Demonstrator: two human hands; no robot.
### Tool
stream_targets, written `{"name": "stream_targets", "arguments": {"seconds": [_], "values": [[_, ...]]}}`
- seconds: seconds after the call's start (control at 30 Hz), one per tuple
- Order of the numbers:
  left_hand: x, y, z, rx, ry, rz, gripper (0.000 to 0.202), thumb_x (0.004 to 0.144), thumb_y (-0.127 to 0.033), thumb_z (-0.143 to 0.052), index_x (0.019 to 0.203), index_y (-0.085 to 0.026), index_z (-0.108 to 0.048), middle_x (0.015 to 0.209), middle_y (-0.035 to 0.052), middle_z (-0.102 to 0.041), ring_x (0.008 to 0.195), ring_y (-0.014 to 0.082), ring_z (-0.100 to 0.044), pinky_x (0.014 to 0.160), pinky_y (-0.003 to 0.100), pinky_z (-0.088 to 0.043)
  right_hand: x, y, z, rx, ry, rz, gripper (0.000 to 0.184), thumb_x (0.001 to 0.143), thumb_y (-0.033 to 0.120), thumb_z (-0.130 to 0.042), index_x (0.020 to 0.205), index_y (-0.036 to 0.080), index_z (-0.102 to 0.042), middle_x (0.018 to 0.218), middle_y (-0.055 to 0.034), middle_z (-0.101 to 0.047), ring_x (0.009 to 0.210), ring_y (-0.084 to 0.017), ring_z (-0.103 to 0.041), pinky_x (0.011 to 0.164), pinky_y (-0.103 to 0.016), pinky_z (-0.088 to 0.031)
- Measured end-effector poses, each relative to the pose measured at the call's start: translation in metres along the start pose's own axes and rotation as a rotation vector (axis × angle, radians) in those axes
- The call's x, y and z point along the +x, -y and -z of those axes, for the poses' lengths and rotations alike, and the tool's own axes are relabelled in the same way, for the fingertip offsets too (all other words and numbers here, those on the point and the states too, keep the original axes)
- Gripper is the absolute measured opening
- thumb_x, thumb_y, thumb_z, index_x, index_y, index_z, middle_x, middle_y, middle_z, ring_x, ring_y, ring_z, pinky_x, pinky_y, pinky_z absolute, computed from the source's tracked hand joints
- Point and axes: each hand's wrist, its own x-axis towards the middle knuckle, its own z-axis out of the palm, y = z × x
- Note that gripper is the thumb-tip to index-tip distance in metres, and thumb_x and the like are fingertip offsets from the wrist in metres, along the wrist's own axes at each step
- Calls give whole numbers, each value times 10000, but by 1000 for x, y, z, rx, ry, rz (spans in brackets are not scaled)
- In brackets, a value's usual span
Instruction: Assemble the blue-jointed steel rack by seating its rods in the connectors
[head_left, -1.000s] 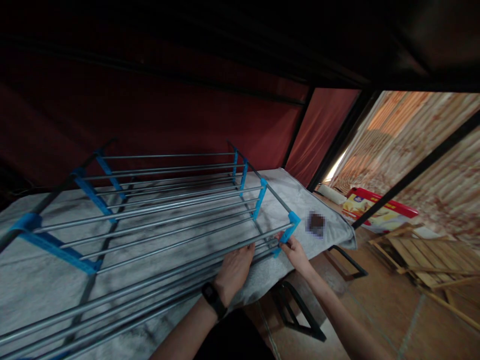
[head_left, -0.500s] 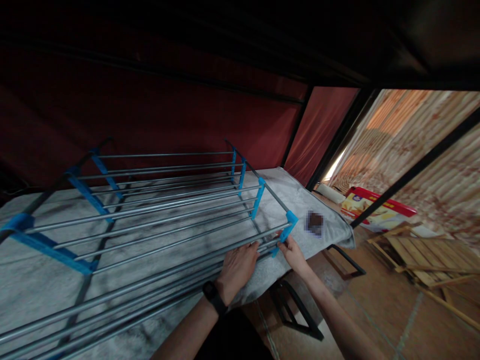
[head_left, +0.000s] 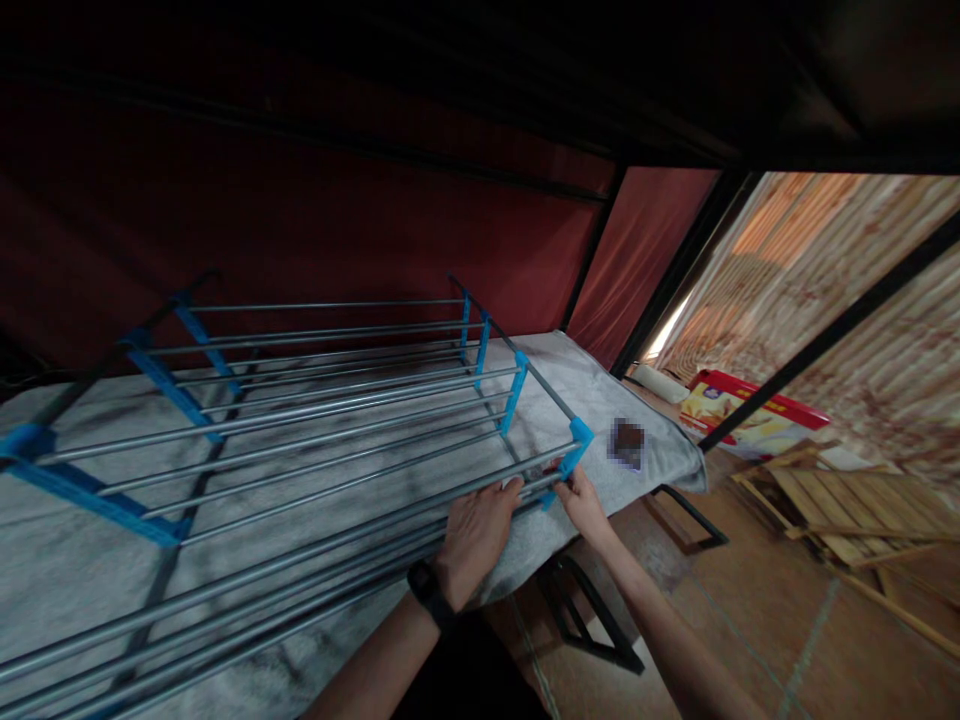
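Note:
A rack of long grey metal tubes (head_left: 315, 400) joined by blue plastic side pieces lies on its side on a table under a grey cloth (head_left: 592, 385). My left hand (head_left: 474, 533), with a black watch at the wrist, is closed around the nearest tubes close to their right end. My right hand (head_left: 581, 502) pinches the lower end of the nearest blue connector (head_left: 574, 450) at the rack's right corner.
A dark red curtain (head_left: 300, 230) hangs behind the table. Black metal frame legs (head_left: 592, 625) stand under the table edge. On the tiled floor to the right lie a red box (head_left: 750, 418) and wooden slat panels (head_left: 847, 505). A small dark item (head_left: 626, 442) rests on the cloth.
Both hands and the rack's near corner have shifted slightly up and left in view; my left fingers have crept further along the tubes toward the blue connector.

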Motion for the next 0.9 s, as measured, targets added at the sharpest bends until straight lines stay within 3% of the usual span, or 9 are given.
{"name": "stream_targets", "arguments": {"seconds": [0.2,0.4,0.9], "values": [[-1,-2,-3,-25,-4,11,313,977,-231,-349,1210,-281,-552,1087,18,-689,979,212,-654,777,330,-479,-3,14,6,-116,3,33,286,820,347,-546,1070,209,-529,1000,-65,-690,909,-231,-653,824,-367,-515],[1,-4,-5,7,-25,-17,314,956,-142,-319,1141,-219,-561,1063,50,-688,944,208,-650,776,338,-484,-4,18,12,-351,3,46,211,869,374,-509,1008,216,-522,862,-66,-692,805,-252,-666,722,-363,-509],[0,-3,-5,50,-83,-38,366,943,-120,-337,1244,-261,-491,1091,35,-684,975,202,-649,817,338,-495,-5,26,9,-547,-17,44,272,940,436,-370,952,205,-514,739,-67,-669,705,-244,-648,617,-313,-435]]}}
